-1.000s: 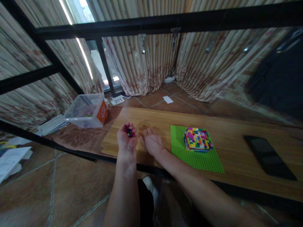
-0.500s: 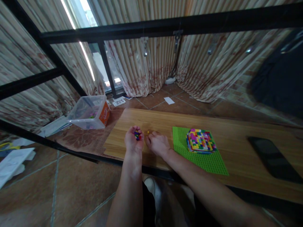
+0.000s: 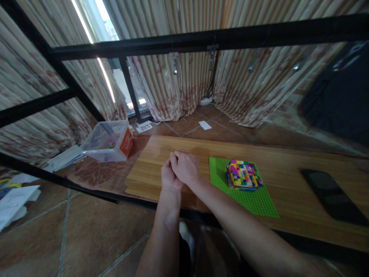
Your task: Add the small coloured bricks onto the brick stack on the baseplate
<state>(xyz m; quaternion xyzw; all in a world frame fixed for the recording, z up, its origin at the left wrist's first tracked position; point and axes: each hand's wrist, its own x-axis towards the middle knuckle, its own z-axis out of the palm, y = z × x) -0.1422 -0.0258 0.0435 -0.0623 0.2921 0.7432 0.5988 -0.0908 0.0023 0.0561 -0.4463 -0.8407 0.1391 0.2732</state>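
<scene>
I observe the left hand (image 3: 169, 177) and the right hand (image 3: 186, 166) pressed together over the light wooden surface (image 3: 285, 175), the right laid across the top of the left. Half a second ago they were apart, the left cupped around small coloured bricks and the right just beside it. The bricks are now hidden; I judge they are enclosed between the palms, but I cannot confirm it. The left hand reads as cupped shut under cover; how the right fingers grip I cannot tell.

The green studded baseplate (image 3: 253, 198) lies just right of the hands, carrying the multicoloured square brick stack (image 3: 243, 175) at its far part. Further right, well apart, rests a flat black phone-like slab (image 3: 331, 196).

To the left of the hands the surface ends close by, meeting a brown patterned mat (image 3: 98, 175); beyond it, on the floor, stands a clear plastic bin with an orange label (image 3: 109, 140). The near edge runs just under the wrists. Open room lies ahead of the hands, up to the far edge, and between baseplate and slab.
</scene>
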